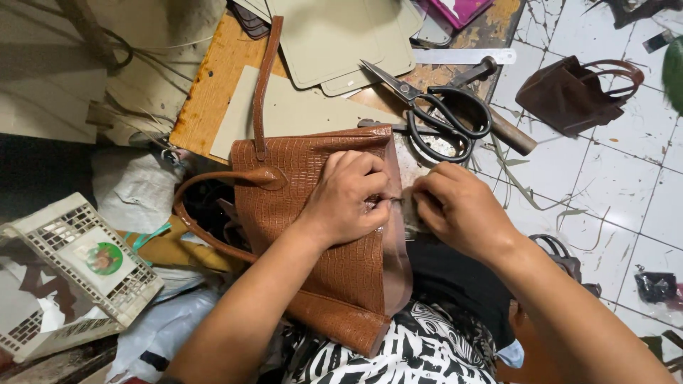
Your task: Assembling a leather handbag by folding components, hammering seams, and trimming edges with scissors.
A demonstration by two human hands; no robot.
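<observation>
The left hand (346, 197) presses curled fingers on the brown handbag (320, 235), pinching its right edge. The right hand (459, 210) pinches that edge too; black scissors (441, 114) lie beyond

The handbag (320, 235) is tan with a crocodile-scale pattern. The scissors (434, 110) are black. The cloth (398, 352) is black-and-white patterned.

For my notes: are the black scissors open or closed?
Open: the scissors lie on the wooden board, blades spread apart.
</observation>
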